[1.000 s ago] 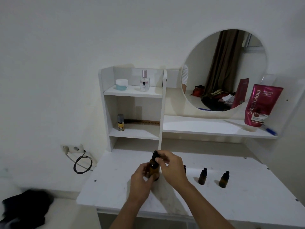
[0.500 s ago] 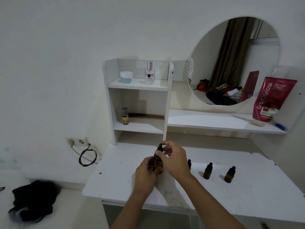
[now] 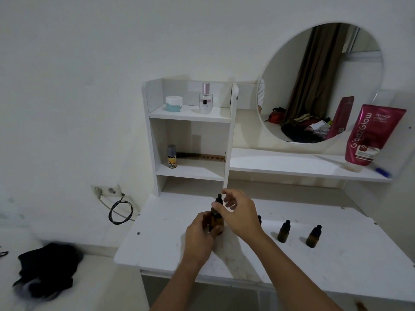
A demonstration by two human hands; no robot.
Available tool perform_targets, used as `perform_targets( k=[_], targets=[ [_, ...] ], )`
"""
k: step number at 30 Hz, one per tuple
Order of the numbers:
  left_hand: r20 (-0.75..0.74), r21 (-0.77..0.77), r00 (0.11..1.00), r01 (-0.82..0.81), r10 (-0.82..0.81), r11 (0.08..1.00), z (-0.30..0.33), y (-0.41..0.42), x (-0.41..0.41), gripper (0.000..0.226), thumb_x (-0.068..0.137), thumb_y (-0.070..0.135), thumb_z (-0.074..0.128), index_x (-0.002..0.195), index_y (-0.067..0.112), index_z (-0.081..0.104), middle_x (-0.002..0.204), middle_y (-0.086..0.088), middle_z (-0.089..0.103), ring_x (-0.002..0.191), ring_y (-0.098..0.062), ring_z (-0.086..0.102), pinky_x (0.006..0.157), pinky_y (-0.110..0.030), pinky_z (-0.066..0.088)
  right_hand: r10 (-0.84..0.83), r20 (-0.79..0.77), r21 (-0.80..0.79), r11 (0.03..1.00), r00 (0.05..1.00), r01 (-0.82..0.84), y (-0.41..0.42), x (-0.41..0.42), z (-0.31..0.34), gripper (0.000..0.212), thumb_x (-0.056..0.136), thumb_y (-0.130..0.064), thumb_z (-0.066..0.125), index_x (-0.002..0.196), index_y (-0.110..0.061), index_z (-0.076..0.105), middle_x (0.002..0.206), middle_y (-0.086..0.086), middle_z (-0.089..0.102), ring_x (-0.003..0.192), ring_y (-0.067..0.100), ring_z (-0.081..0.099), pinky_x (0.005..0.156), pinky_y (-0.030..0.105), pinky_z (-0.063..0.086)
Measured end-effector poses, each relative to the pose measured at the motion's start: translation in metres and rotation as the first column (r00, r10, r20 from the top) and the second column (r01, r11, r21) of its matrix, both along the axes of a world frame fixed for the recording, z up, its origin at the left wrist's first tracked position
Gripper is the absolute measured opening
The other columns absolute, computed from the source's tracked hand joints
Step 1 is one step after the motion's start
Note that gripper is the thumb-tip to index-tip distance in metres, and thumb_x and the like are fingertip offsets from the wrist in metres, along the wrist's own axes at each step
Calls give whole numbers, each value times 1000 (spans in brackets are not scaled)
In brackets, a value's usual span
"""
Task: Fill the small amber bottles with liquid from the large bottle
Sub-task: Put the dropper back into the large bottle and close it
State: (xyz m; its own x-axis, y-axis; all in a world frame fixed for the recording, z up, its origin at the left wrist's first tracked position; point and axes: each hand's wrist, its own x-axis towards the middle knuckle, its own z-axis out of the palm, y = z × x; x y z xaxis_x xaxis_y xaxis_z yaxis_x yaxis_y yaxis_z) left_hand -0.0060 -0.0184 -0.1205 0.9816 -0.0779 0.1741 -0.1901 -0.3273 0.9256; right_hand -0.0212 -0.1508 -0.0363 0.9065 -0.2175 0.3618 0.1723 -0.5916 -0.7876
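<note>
The large amber bottle (image 3: pixel 216 222) stands on the white dressing table (image 3: pixel 336 254) near its middle. My left hand (image 3: pixel 199 234) grips its body from the left. My right hand (image 3: pixel 238 212) pinches its black dropper cap (image 3: pixel 218 199) at the neck, with the other fingers spread above. Two small amber bottles with black dropper caps stand to the right, one (image 3: pixel 284 231) nearer and one (image 3: pixel 313 236) further right. A third small bottle (image 3: pixel 259 219) peeks out behind my right wrist, mostly hidden.
A white shelf unit (image 3: pixel 190 140) stands at the table's back with a jar, a perfume bottle (image 3: pixel 205 98) and a small yellow-labelled bottle (image 3: pixel 171 156). A round mirror (image 3: pixel 318 81) and a pink tube (image 3: pixel 370 135) sit at right. A wall socket with a cable (image 3: pixel 119 209) is left.
My right fingers have shifted on the dropper cap, with more of them lifted and spread. The head camera has swung, so the whole scene sits a little differently in view.
</note>
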Motion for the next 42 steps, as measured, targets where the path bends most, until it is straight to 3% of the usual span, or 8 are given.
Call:
perform_targets(
  k=[5,10,15,20,24,30,35,42],
  targets=[
    [10,-9,1000,-3,3,1000,2,0,0,37,87,28,79,117,35,58,107,23,65,100,3,62,85,-9,47,80,-20,-38,996,997,-80,-1,-2,-2,41,97,-9,64,136,-21,62,115,-7,71,105,5,66,101,27,55],
    [-1,-16,1000,1,-1,1000,-2,0,1,37,88,26,78,122,30,62,111,19,68,102,-1,65,94,-17,53,7,-26,-99,995,1000,-10,0,-2,-1,43,88,-33,77,128,-27,63,99,-10,65,90,5,62,84,25,55],
    [-6,-27,1000,3,-3,1000,0,0,0,37,88,29,78,118,34,59,107,23,66,100,4,62,82,-8,48,67,-45,-70,995,997,-70,-2,-2,-2,39,98,-14,64,136,-20,61,119,-4,70,103,5,63,101,30,56],
    [0,-16,1000,9,-9,1000,-2,0,0,37,87,28,79,119,34,60,107,24,67,99,8,63,85,-6,49,-19,-45,-62,998,999,16,0,1,0,43,87,-33,79,128,-24,66,98,-7,67,84,3,64,80,20,54],
    [-6,-5,1000,2,-2,1000,-2,0,1,39,87,31,79,120,32,60,106,26,65,99,7,61,82,-5,48,39,-49,-60,997,998,-42,-2,1,-3,28,96,-26,69,124,-19,69,114,-2,65,90,6,66,75,8,49],
    [13,13,1000,-1,0,1000,-2,-1,0,37,89,29,77,122,33,59,108,25,64,99,6,62,87,-5,48,-64,-112,30,997,992,68,0,1,-5,29,81,-41,83,98,-23,67,95,-10,68,86,6,65,75,21,54],
    [-2,19,1000,-6,6,1000,-2,-2,3,40,87,32,78,122,31,60,107,25,65,99,4,62,85,-8,47,50,-57,41,998,997,-48,1,2,-4,29,97,-21,66,126,-23,67,120,-10,68,105,0,63,86,10,50],
    [6,42,1000,-23,23,999,-3,-1,2,40,87,31,78,122,29,60,109,20,65,100,2,62,81,-5,45,36,-65,98,995,997,-30,0,3,3,27,89,-14,77,110,-28,68,89,-13,71,86,2,69,81,16,52]
  ],
)
